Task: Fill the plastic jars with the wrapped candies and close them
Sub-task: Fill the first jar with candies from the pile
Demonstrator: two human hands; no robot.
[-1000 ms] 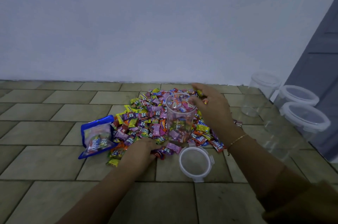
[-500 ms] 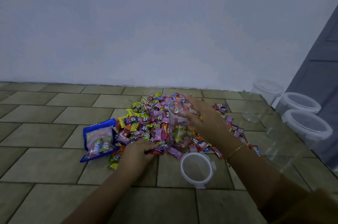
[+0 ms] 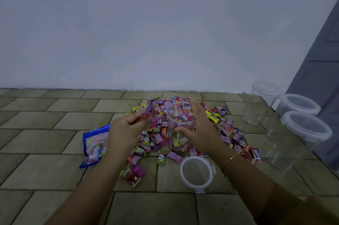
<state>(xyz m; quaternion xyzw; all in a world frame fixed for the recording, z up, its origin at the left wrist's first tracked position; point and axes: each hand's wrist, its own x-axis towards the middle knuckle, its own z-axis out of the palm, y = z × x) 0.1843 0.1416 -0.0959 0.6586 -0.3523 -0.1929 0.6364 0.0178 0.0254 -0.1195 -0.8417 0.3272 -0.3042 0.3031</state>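
1. The open jar (image 3: 180, 127) stands upright at the centre of the frame, in the middle of the candy pile (image 3: 229, 129) on the tiled floor (image 3: 45, 151), partly filled with candies
2. The right hand (image 3: 199, 129) wraps the jar's right side, thumb across its front wall, fingers reaching up to the rim
3. The left hand (image 3: 124, 129) is just left of the jar, raised over the pile, fingers closed on a bunch of candies (image 3: 149, 112) near the jar's mouth
4. A loose lid (image 3: 197, 174) lies flat on the floor, below the jar
5. A blue bag (image 3: 94, 144) lies at the left edge of the pile
6. Three lidded jars (image 3: 300, 112) stand at the right of the frame, near a grey door (image 3: 319, 59)
7. A thin bracelet (image 3: 230, 160) circles the right wrist
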